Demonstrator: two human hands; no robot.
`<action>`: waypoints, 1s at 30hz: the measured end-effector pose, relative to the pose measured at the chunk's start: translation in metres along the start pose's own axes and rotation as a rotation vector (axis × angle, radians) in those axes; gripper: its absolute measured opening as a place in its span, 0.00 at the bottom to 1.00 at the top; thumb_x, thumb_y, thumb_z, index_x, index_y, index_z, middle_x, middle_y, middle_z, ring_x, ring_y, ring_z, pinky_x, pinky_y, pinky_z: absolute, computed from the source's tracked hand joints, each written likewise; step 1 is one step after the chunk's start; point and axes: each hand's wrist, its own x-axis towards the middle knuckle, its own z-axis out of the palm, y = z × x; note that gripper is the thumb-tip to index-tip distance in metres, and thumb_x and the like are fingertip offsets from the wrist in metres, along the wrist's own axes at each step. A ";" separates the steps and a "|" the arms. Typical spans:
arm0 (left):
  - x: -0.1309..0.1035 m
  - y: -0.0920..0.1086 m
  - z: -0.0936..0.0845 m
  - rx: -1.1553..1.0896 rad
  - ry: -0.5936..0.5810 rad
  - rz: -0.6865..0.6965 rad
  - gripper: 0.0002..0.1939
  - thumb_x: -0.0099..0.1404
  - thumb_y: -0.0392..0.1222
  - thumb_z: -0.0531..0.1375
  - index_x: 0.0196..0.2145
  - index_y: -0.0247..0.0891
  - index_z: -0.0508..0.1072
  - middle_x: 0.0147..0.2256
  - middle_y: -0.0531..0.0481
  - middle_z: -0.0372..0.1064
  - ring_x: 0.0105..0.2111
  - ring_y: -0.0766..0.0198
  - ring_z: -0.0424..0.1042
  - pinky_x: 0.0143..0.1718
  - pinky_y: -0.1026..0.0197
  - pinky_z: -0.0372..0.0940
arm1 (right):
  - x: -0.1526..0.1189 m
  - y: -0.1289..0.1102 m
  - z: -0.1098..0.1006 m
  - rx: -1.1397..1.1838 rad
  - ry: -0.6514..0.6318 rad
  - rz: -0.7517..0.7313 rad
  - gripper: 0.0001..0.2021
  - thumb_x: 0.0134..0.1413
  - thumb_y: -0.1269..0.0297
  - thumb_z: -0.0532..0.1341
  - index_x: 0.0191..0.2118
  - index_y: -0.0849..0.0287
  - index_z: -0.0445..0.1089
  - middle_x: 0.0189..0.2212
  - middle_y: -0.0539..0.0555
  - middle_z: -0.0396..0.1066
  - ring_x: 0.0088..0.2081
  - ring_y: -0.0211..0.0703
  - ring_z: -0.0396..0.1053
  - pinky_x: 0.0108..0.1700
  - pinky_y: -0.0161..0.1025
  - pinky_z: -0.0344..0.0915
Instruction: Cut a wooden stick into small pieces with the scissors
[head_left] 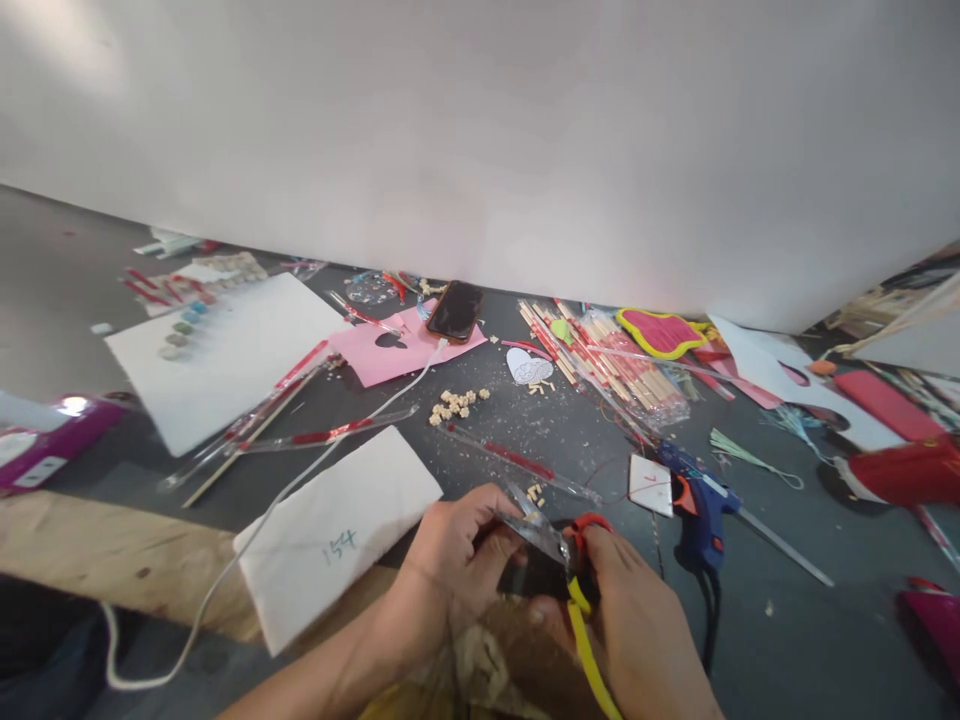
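Observation:
My right hand (637, 620) is closed round the handles of a pair of scissors (551, 540), whose blades are parted and point up and left. Red shows on one handle, and a yellow curved piece runs down beside my palm; I cannot tell if it belongs to the scissors. My left hand (461, 560) is pinched at the blades, and whatever sits between its fingertips is too small to make out. Small pale cut bits (535, 495) lie on the table just beyond the blades. A clear-and-red plastic wrapper strip (517, 462) lies past them.
A blue glue gun (701, 500) with its cord lies right of my right hand. A white folded paper (341, 540) marked 154 lies left, crossed by a white cable (285, 490). Wrapped sticks (607, 365), a phone (455, 311) and pink paper (367, 355) lie farther back, before a white wall.

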 end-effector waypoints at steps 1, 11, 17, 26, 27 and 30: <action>-0.001 -0.001 0.000 0.033 0.014 0.018 0.05 0.58 0.34 0.54 0.26 0.36 0.68 0.22 0.52 0.71 0.25 0.65 0.69 0.27 0.66 0.60 | 0.000 -0.001 -0.001 0.006 -0.007 -0.007 0.20 0.43 0.62 0.59 0.44 0.61 0.58 0.39 0.60 0.68 0.41 0.51 0.67 0.39 0.43 0.65; -0.002 0.001 0.001 -0.653 -0.261 -0.281 0.09 0.54 0.41 0.60 0.24 0.36 0.64 0.15 0.53 0.67 0.12 0.73 0.58 0.15 0.70 0.44 | -0.002 0.004 0.005 0.056 0.100 -0.080 0.08 0.47 0.66 0.56 0.37 0.58 0.62 0.32 0.56 0.69 0.34 0.45 0.69 0.34 0.39 0.65; -0.002 -0.001 0.002 -0.895 -0.358 -0.408 0.17 0.45 0.47 0.67 0.21 0.35 0.63 0.12 0.52 0.66 0.09 0.75 0.53 0.12 0.70 0.37 | -0.005 -0.001 0.007 0.083 0.116 -0.071 0.08 0.46 0.66 0.56 0.36 0.57 0.63 0.31 0.55 0.70 0.32 0.44 0.69 0.32 0.37 0.65; -0.005 -0.001 0.004 -0.686 -0.187 -0.151 0.12 0.60 0.47 0.58 0.32 0.35 0.62 0.23 0.49 0.71 0.14 0.76 0.54 0.17 0.70 0.48 | -0.002 0.000 0.002 -0.064 0.115 0.019 0.12 0.43 0.66 0.54 0.38 0.60 0.64 0.34 0.60 0.72 0.34 0.49 0.71 0.32 0.40 0.67; -0.005 -0.002 0.004 -0.662 -0.174 -0.146 0.12 0.60 0.47 0.58 0.32 0.35 0.62 0.24 0.49 0.71 0.15 0.75 0.54 0.17 0.70 0.49 | -0.002 0.000 0.002 -0.066 0.108 0.024 0.12 0.44 0.66 0.54 0.39 0.61 0.63 0.34 0.60 0.72 0.34 0.49 0.71 0.32 0.40 0.67; -0.005 -0.005 0.006 -0.479 -0.053 -0.113 0.11 0.60 0.47 0.57 0.31 0.35 0.65 0.20 0.53 0.67 0.16 0.74 0.56 0.18 0.69 0.51 | -0.003 -0.002 0.002 -0.060 0.069 0.047 0.12 0.48 0.64 0.54 0.40 0.61 0.63 0.34 0.59 0.72 0.35 0.49 0.71 0.33 0.40 0.67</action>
